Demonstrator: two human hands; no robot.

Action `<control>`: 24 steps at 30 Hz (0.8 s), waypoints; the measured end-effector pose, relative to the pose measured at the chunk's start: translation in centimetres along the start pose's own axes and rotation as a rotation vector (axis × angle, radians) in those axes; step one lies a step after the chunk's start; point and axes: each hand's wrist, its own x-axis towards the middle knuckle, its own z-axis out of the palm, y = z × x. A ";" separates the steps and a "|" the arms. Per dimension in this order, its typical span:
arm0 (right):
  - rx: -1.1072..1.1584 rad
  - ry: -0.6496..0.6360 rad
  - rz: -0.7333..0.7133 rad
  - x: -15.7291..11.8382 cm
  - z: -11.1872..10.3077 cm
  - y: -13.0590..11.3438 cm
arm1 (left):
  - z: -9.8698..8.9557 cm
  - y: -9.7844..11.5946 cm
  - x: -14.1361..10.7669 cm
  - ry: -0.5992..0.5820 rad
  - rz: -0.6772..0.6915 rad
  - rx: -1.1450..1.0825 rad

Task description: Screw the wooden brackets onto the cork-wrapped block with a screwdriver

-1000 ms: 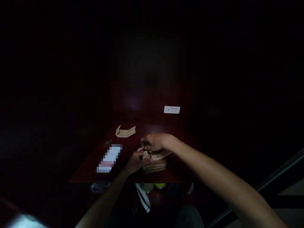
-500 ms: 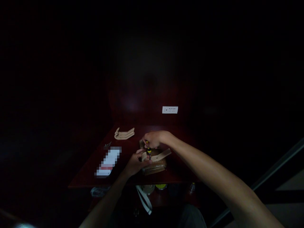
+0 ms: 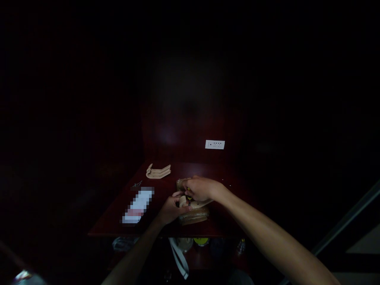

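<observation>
My left hand [image 3: 171, 209] is closed on the curled end of a pale wooden hook [image 3: 203, 204], holding it against a brown, plastic-wrapped bundle [image 3: 194, 216] on the dark red table. Above the hook, my right hand [image 3: 202, 188] grips a screwdriver [image 3: 189, 196] with a yellow and black handle. Most of the handle is hidden by the fingers. The screwdriver points down at the hook near my left thumb; its tip is too dark to make out.
Similar wooden hooks [image 3: 158, 173] lie together at the back left. Several thin screws [image 3: 136, 184] are in front of them, near a blurred white rectangular item [image 3: 139, 206]. A socket panel [image 3: 215, 145] is on the back wall. A pale strap [image 3: 179, 259] hangs below the table edge.
My right hand has turned and come lower around the screwdriver, covering more of its handle and part of the hook. My left hand keeps its hold. The whole view has shifted slightly.
</observation>
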 end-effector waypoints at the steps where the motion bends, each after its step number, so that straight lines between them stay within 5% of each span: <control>1: 0.005 0.015 0.001 -0.2 0.1 -0.1 | 0.0 0.1 0.0 -0.004 0.009 -0.001; 19: 0.029 0.027 0.049 -0.4 -0.4 -0.1 | 0.1 0.1 -0.3 0.000 -0.019 -0.002; 24: 0.036 -0.080 0.054 1.2 -0.6 1.2 | 0.2 0.1 -0.3 0.023 -0.055 -0.025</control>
